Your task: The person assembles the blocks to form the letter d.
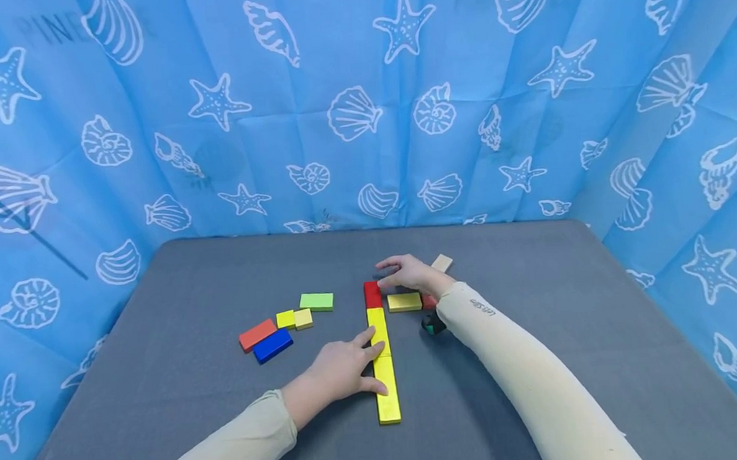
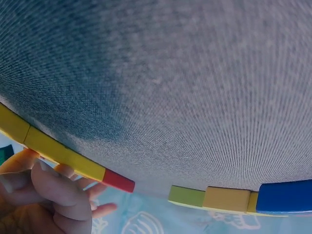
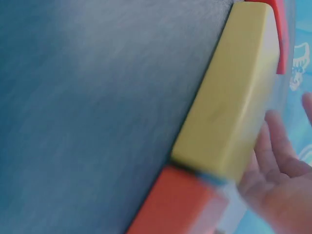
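Two long yellow blocks (image 1: 388,402) lie end to end on the grey table, with a red block (image 1: 372,295) at their far end making one straight row. My left hand (image 1: 337,370) rests against the yellow blocks from the left, its fingertips spread over them. At the far end, my right hand (image 1: 411,273) reaches over from the right, fingers extended, thumb right at the red block's edge. Below that hand lies a gold-coloured block (image 1: 404,302), which looms large in the right wrist view beside an orange-red block (image 3: 178,202).
Left of the row sit a light green block (image 1: 317,302), a small yellow block (image 1: 285,319), a tan block (image 1: 303,318), an orange-red block (image 1: 257,335) and a blue block (image 1: 273,346). A pale wooden block (image 1: 441,263) and a dark green-and-black object (image 1: 432,324) lie near my right forearm.
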A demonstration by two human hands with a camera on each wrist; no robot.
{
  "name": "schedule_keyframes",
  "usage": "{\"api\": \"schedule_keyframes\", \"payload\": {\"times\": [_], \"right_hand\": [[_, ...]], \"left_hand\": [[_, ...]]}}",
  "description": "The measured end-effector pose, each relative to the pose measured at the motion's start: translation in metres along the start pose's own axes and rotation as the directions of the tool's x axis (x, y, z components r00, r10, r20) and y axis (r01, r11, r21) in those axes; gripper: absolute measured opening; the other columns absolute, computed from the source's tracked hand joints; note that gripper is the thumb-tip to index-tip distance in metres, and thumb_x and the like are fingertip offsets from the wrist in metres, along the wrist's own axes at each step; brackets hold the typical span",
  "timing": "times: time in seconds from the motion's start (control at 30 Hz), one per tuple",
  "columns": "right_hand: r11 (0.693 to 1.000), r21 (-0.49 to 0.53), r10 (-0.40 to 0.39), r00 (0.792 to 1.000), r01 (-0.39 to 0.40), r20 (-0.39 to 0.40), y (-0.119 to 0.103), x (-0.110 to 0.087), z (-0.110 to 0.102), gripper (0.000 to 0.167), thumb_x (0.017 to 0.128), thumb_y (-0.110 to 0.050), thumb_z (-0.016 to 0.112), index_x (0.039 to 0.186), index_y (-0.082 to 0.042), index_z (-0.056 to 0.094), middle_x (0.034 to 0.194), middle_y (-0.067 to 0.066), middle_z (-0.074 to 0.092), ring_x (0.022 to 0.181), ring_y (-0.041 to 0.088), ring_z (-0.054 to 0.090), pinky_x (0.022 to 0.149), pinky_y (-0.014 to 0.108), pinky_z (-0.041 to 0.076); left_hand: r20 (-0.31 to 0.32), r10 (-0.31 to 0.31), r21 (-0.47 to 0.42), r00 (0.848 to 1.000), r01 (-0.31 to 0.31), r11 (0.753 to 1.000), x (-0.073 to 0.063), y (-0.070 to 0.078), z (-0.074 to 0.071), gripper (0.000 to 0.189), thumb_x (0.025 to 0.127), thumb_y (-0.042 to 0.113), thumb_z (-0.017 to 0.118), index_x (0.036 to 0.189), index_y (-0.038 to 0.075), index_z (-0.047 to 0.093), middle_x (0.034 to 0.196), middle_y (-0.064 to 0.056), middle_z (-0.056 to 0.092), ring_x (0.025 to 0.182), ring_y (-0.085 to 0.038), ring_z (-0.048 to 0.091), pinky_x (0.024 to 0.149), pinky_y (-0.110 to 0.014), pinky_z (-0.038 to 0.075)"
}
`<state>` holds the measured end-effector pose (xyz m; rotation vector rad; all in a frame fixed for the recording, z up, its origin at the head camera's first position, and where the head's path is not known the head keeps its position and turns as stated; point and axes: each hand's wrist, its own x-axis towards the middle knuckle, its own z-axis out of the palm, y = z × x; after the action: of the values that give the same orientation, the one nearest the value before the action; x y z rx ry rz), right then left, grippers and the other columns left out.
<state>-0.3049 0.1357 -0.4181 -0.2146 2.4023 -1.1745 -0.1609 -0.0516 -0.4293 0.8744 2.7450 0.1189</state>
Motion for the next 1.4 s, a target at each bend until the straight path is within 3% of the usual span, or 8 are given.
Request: {"api": "schedule_keyframes", "payload": {"times": [0.17,0.27,0.4,0.6,0.8,1.0,1.2,1.4], "right_hand": [[0.996,0.042,-0.072,0.996,0.074,-0.048,0.008,-0.018,-0.017,0.045,0.094,-0.016,0.065,0.137,-0.005,0.055,0.136,0.02,0.05,0.123,0.035,0.045,0.102,0.048,0.04],[0.996,0.01,-0.093,0.994,0.094,-0.061,0.015,-0.028,-0.028,0.045,0.094,-0.018,0.065,0.136,-0.003,0.055,0.136,0.022,0.05,0.122,0.035,0.046,0.101,0.048,0.041],[0.995,-0.034,-0.096,0.994,0.094,-0.06,0.027,-0.041,-0.041,0.045,0.095,-0.02,0.065,0.135,-0.001,0.056,0.13,0.023,0.052,0.114,0.034,0.049,0.096,0.046,0.045],[0.996,-0.023,-0.082,0.996,0.081,-0.046,0.046,-0.055,-0.053,0.048,0.095,-0.018,0.064,0.136,0.004,0.052,0.123,0.022,0.052,0.103,0.03,0.047,0.087,0.042,0.044],[0.999,-0.021,-0.024,1.0,0.024,-0.002,0.062,-0.06,-0.061,0.051,0.095,-0.022,0.064,0.139,0.001,0.05,0.129,0.025,0.048,0.114,0.035,0.046,0.093,0.051,0.044],[0.999,-0.045,0.014,0.999,-0.012,0.038,0.075,-0.062,-0.066,0.05,0.093,-0.022,0.067,0.137,-0.002,0.053,0.126,0.023,0.052,0.104,0.031,0.048,0.084,0.041,0.043],[0.999,-0.048,0.012,0.996,-0.008,0.088,0.08,-0.059,-0.07,0.047,0.091,-0.016,0.07,0.133,0.001,0.057,0.129,0.024,0.052,0.108,0.032,0.048,0.089,0.043,0.042],[0.994,-0.104,-0.015,0.995,0.025,0.096,0.081,-0.056,-0.068,0.038,0.09,-0.013,0.07,0.124,0.003,0.063,0.114,0.016,0.059,0.098,0.026,0.049,0.085,0.04,0.041]], "left_hand": [[-0.005,-0.002,0.001,1.0,0.002,1.0,-0.002,-0.001,0.001,0.078,0.082,0.064,0.064,0.145,0.021,0.049,0.152,-0.007,0.039,0.113,-0.026,0.062,0.086,-0.038,0.051],[-0.012,-0.002,-0.005,1.0,0.002,1.0,-0.003,-0.001,0.002,0.077,0.082,0.063,0.064,0.144,0.02,0.049,0.152,-0.008,0.039,0.113,-0.026,0.062,0.087,-0.038,0.051],[-0.021,-0.002,-0.007,1.0,0.002,1.0,-0.004,-0.001,0.004,0.077,0.082,0.063,0.064,0.144,0.019,0.049,0.152,-0.008,0.039,0.112,-0.026,0.062,0.086,-0.037,0.051],[-0.03,0.001,-0.017,1.0,-0.001,1.0,-0.005,-0.002,0.006,0.077,0.082,0.061,0.065,0.144,0.019,0.05,0.152,-0.008,0.039,0.113,-0.027,0.062,0.086,-0.037,0.051],[-0.021,-0.002,-0.028,1.0,0.001,1.0,-0.004,-0.002,0.006,0.077,0.083,0.062,0.064,0.145,0.02,0.049,0.153,-0.008,0.038,0.114,-0.027,0.061,0.087,-0.039,0.05],[-0.022,0.003,-0.034,1.0,-0.004,0.999,-0.003,-0.002,0.007,0.077,0.083,0.062,0.064,0.145,0.02,0.049,0.153,-0.007,0.037,0.115,-0.027,0.06,0.088,-0.039,0.05],[-0.018,-0.002,-0.032,1.0,0.001,1.0,-0.002,-0.001,0.006,0.077,0.083,0.062,0.064,0.145,0.021,0.048,0.153,-0.007,0.037,0.116,-0.027,0.06,0.089,-0.04,0.05],[-0.014,-0.004,-0.027,1.0,0.003,1.0,-0.002,0.0,0.004,0.077,0.083,0.062,0.064,0.146,0.021,0.048,0.153,-0.007,0.037,0.116,-0.026,0.06,0.088,-0.039,0.05]]}}
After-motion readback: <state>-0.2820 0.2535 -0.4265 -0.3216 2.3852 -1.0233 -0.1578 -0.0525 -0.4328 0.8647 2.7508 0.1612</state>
